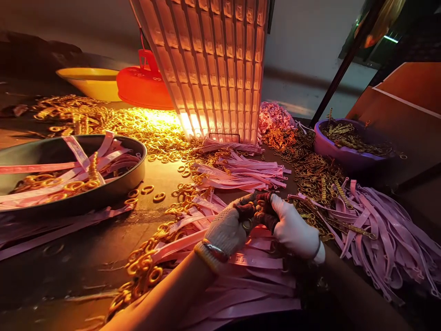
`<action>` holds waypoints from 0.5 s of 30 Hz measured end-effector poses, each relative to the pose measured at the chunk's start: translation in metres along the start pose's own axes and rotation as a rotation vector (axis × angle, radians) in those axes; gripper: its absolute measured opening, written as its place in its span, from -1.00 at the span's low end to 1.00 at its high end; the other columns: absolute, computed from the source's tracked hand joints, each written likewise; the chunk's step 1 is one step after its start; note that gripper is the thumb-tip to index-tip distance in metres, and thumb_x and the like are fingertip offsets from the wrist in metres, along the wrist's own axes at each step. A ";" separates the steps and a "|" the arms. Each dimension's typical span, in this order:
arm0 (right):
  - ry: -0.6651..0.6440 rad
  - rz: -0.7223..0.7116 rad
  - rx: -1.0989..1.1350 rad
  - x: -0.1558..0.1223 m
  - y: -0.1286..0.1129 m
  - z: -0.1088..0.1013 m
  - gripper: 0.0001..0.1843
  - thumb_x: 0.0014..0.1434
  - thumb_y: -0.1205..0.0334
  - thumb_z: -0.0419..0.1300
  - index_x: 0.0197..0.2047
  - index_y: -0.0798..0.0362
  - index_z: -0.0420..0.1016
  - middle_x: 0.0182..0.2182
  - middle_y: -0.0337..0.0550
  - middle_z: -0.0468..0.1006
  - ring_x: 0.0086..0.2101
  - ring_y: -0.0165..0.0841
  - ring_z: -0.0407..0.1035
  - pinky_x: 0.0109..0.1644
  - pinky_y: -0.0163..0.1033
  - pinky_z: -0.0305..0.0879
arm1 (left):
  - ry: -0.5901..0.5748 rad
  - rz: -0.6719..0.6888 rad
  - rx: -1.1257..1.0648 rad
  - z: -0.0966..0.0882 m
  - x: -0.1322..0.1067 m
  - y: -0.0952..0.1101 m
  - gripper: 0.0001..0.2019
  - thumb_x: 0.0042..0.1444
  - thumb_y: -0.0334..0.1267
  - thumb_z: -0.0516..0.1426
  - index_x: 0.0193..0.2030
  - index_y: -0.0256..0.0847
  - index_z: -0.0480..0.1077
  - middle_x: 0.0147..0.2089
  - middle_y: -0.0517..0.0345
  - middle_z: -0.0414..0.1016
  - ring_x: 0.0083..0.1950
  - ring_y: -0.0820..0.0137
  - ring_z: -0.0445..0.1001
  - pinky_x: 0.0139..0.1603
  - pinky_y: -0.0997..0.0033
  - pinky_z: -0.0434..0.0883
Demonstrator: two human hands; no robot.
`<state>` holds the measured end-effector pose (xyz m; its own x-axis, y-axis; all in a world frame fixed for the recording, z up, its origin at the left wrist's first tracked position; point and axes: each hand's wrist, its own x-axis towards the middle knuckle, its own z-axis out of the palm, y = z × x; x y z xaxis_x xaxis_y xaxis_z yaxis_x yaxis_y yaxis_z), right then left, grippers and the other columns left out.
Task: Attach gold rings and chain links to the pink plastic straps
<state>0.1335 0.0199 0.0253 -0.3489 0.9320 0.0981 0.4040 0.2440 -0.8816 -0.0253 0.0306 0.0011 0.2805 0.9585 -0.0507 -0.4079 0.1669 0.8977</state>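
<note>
My left hand (227, 230), in a knit glove with a dark fingertip area, is closed with its fingers bent inward. A small gold ring (247, 224) shows at its fingers. Against it, fingertip to fingertip, is my right hand (296, 227) in a white glove with dark fingertips. Its fingers are pinched together, and whatever they grip is hidden. Both hands are above a heap of pink straps (258, 262). More pink straps (241, 172) lie just beyond them, with gold rings (155, 271) scattered along the left side of the heap.
At left stands a dark round pan (138, 174) of straps and rings. Behind are a yellow basin (93, 87), a glowing red lamp (143, 87) and an upright ribbed panel (220, 69). To the right are a purple basin (341, 154) of chain pieces and a strap pile (379, 234).
</note>
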 end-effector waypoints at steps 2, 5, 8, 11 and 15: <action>-0.028 0.005 0.194 0.002 0.000 0.001 -0.61 0.25 0.14 0.21 0.13 -0.03 0.40 -0.22 -0.16 0.57 -0.19 -0.27 0.46 -0.04 -0.13 0.46 | 0.045 -0.039 -0.076 0.001 -0.001 0.004 -0.63 -0.15 -0.63 0.29 -0.17 -0.25 0.60 -0.04 -0.01 0.62 0.02 0.28 0.55 0.09 0.40 0.50; 0.011 -0.018 0.371 0.006 0.002 0.001 -0.58 0.22 0.04 0.26 0.10 -0.02 0.40 -0.22 -0.16 0.56 -0.21 -0.30 0.47 -0.06 -0.17 0.46 | 0.157 -0.134 -0.238 -0.001 0.000 0.006 -0.77 -0.07 -0.48 0.30 -0.22 -0.24 0.54 -0.23 0.05 0.60 -0.21 0.35 0.57 -0.19 0.41 0.57; 0.084 -0.032 0.313 0.005 0.006 -0.002 -0.63 0.23 0.06 0.25 0.07 -0.01 0.41 -0.19 -0.16 0.56 -0.18 -0.31 0.46 -0.04 -0.21 0.43 | 0.107 -0.214 -0.183 -0.006 -0.003 0.003 -0.82 0.01 -0.24 0.33 -0.33 -0.25 0.45 -0.49 0.19 0.43 -0.54 0.52 0.35 -0.63 0.62 0.30; 0.078 -0.071 0.147 0.000 0.007 -0.001 -0.74 0.29 0.17 0.18 0.03 0.01 0.43 -0.16 -0.13 0.56 -0.15 -0.31 0.45 -0.02 -0.22 0.42 | -0.074 -0.271 -0.035 -0.008 -0.012 -0.001 -0.71 0.06 -0.08 0.31 -0.37 -0.25 0.38 -0.57 0.29 0.27 -0.62 0.62 0.12 -0.67 0.66 0.09; 0.065 -0.079 -0.365 -0.006 0.003 0.003 -0.67 0.24 0.44 0.03 0.05 0.09 0.42 -0.09 0.03 0.54 -0.06 -0.20 0.43 0.10 -0.10 0.35 | -0.118 -0.217 0.164 -0.006 -0.019 -0.003 -0.70 0.14 -0.01 0.23 -0.35 -0.23 0.38 -0.54 0.28 0.24 -0.57 0.58 0.12 -0.59 0.61 0.11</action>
<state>0.1345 0.0145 0.0204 -0.3415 0.9186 0.1989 0.6568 0.3846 -0.6486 -0.0344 0.0135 -0.0029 0.4488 0.8694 -0.2067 -0.1837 0.3162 0.9308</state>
